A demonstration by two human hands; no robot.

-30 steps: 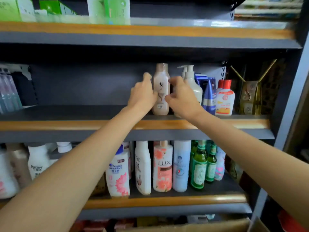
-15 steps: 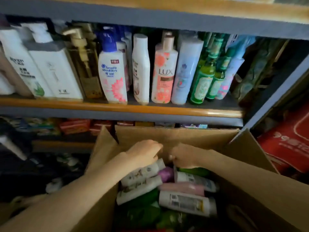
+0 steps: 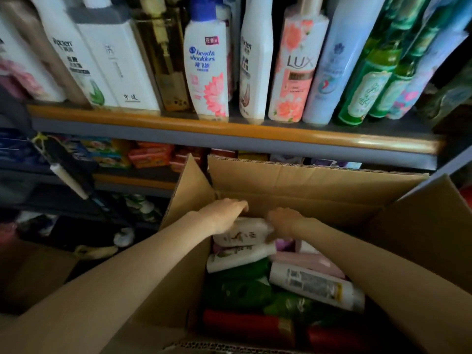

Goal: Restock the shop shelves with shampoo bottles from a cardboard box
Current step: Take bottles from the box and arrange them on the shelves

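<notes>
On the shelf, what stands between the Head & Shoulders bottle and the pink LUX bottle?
In the head view, one tall white bottle with dark lettering stands upright between the Head & Shoulders bottle and the LUX bottle. Nothing else shows in that front row.

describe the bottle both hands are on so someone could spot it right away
Start at the open cardboard box below the shelf. At its far end, the left hand and right hand meet over a white bottle lying on its side, topmost in the pile. A similar white bottle lies just below it, untouched.
</notes>
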